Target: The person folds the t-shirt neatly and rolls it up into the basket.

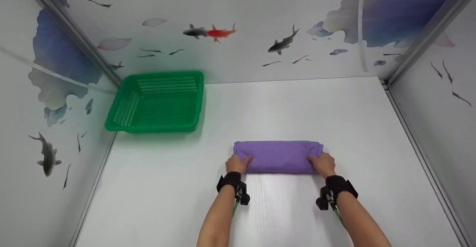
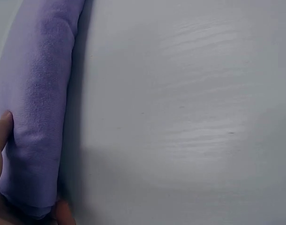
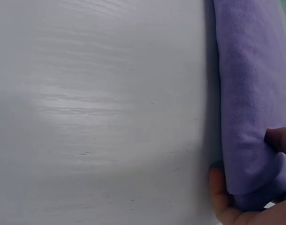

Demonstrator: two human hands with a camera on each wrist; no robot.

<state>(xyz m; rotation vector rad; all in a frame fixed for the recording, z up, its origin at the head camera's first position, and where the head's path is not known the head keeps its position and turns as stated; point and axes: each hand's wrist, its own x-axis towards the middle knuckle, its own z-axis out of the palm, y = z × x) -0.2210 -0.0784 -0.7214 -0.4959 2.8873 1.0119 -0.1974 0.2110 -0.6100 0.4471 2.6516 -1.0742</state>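
Observation:
A purple towel (image 1: 279, 157), folded into a long flat bundle, lies crosswise on the white table. My left hand (image 1: 237, 164) grips its left end, thumb on top. At the opposite end my right hand (image 1: 322, 164) holds it the same way. In the left wrist view the thumb presses on the towel (image 2: 37, 103) while a fingertip shows at its lower edge. The right wrist view has the thumb over the towel (image 3: 251, 93) and a finger curled around its near edge; layered folds show at that end.
A green plastic basket (image 1: 160, 130) with perforated sides stands at the back left of the table (image 1: 297, 105), against the wall. White panels painted with fish and petals enclose the back and both sides. Each wrist wears a black strap with a camera and a green cable.

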